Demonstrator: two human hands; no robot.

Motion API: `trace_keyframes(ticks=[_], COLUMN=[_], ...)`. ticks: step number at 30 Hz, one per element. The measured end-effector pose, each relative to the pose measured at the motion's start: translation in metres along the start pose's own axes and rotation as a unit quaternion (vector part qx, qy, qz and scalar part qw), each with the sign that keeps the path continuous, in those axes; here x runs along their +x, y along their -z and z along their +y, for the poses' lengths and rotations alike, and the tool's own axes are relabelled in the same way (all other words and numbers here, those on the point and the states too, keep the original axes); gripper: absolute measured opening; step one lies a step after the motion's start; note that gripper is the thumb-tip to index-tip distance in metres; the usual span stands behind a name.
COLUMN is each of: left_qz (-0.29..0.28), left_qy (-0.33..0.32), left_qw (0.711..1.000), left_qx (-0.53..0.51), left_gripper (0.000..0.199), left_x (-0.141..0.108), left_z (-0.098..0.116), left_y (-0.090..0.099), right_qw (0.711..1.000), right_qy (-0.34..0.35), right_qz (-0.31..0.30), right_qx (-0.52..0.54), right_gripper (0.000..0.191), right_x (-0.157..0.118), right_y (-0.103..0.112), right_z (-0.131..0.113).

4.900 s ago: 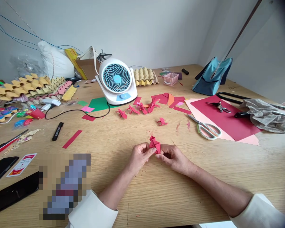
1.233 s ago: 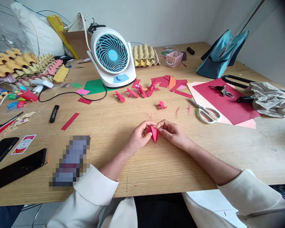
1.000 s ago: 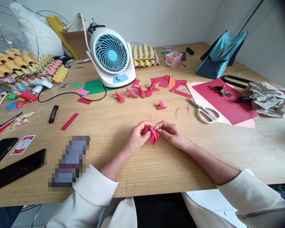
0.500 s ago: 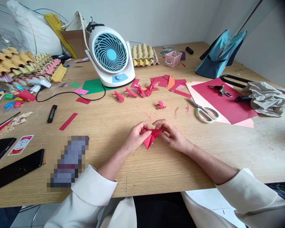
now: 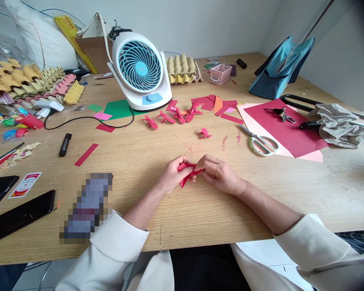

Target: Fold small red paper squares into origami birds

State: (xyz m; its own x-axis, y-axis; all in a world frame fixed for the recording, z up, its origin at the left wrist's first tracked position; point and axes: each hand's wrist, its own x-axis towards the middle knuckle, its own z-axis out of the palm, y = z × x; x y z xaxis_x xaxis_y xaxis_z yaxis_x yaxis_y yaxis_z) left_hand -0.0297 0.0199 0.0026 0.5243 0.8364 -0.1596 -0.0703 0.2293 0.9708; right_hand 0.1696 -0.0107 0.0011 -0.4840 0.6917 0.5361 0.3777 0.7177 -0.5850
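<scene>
A small piece of folded red paper is held above the table between my two hands. My left hand pinches its left side, thumb on top and fingers behind. On the other side, my right hand is closed on the paper's right corner; its fingers hide that part. Beyond my hands sits a small folded red paper figure. Several similar red paper figures stand in a row in front of the fan. White-handled scissors lie to the right, partly on pink paper.
A white and blue fan stands at the back. Red paper sheets with keys on them lie at the right, near a blue bag. A black marker, a red paper strip and phones lie at the left.
My right hand's fingers have closed onto the paper's right corner, having been more spread before. The red paper has tilted and shows a narrower face.
</scene>
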Motion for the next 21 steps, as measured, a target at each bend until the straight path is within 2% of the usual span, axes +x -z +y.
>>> trace_keyframes(ticks=[5, 19, 21], left_qz=[-0.020, -0.077, -0.072], left_qy=[-0.024, 0.003, -0.012], left_qw=[0.999, 0.993, 0.991], left_qx=[0.040, 0.085, 0.110], left_gripper=[0.022, 0.046, 0.050], left_x=[0.001, -0.003, -0.002], left_z=[-0.001, 0.009, 0.008], left_y=[0.004, 0.000, 0.000], right_qw=[1.000, 0.998, 0.997], right_qy=[-0.009, -0.039, -0.045], right_qz=[0.015, 0.035, 0.039], right_qx=[0.006, 0.040, 0.045], right_gripper=[0.024, 0.009, 0.007], right_x=[0.000, 0.001, 0.001], right_y=[0.002, 0.003, 0.004], right_z=[0.002, 0.002, 0.001])
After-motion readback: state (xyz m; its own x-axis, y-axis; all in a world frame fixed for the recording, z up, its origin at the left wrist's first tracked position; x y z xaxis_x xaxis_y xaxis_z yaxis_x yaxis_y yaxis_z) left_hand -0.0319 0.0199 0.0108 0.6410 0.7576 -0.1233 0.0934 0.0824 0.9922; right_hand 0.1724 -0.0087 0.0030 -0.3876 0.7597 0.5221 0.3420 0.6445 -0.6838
